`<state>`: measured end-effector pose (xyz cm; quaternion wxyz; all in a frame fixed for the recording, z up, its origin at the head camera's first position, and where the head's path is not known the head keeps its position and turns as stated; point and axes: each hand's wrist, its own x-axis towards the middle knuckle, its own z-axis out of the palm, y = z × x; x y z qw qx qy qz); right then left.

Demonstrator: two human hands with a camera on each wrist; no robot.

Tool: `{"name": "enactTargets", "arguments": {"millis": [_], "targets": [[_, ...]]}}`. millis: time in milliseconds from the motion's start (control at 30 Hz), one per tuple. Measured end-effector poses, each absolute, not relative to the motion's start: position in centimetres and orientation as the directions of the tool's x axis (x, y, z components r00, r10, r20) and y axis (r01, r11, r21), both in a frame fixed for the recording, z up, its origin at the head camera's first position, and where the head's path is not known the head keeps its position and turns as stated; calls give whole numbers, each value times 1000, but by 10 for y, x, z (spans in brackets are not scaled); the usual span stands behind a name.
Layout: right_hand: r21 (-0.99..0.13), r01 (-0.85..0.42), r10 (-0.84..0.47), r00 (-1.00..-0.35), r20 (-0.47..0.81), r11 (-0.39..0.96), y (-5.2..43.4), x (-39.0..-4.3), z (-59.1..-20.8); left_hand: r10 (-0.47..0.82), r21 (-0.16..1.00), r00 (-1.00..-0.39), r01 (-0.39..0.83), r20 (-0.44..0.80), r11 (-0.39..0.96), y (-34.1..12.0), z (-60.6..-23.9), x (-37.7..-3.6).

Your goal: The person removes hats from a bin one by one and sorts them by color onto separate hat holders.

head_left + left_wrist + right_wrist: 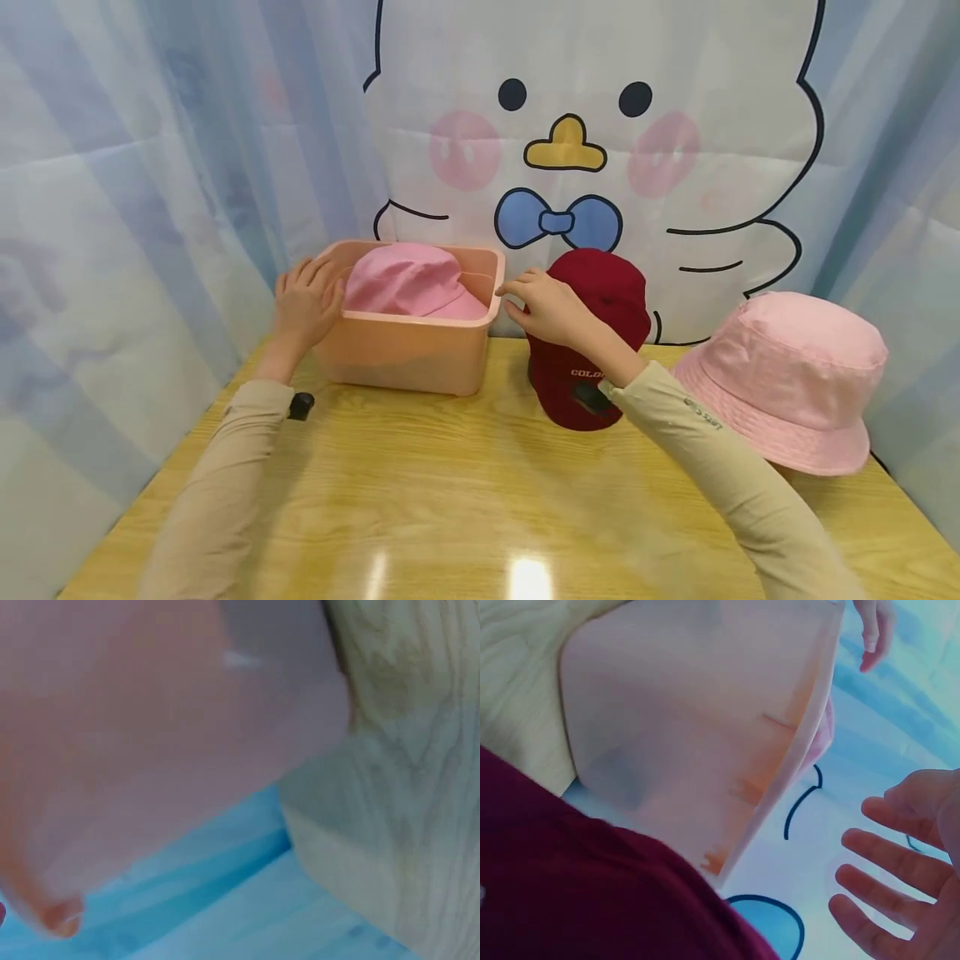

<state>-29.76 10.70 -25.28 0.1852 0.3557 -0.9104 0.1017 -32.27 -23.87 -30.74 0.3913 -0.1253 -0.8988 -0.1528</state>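
Note:
A peach plastic bin [405,354] holds a pink hat [401,279], its crown rising above the rim. My left hand [303,300] is at the bin's left rim, fingers loosely extended and thumb by the front corner. Just off the right rim is my right hand [547,307]; in the right wrist view its fingers [885,862] are spread, with nothing in them. Beneath and behind that hand lies a dark red cap [611,287] with white lettering, partly covered by the wrist. The left wrist view is mostly filled by the bin's wall [165,735].
A pink bucket hat [810,358] sits brim down on the right of the wooden table [420,483]. Behind the table hangs a curtain [562,50] with a cartoon bird print. Beside the left cuff is a small black object [301,406].

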Motion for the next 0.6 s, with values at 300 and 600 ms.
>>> {"name": "enactTargets", "arguments": {"millis": [300, 600], "targets": [[-75, -670, -593, -699, 398, 739, 64, -333, -249, 97, 236, -785, 299, 612, 925, -244, -325, -337], [-68, -645, -551, -699, 457, 761, 17, -354, -255, 90, 177, -763, 260, 640, 949, -242, -327, -337]]}}
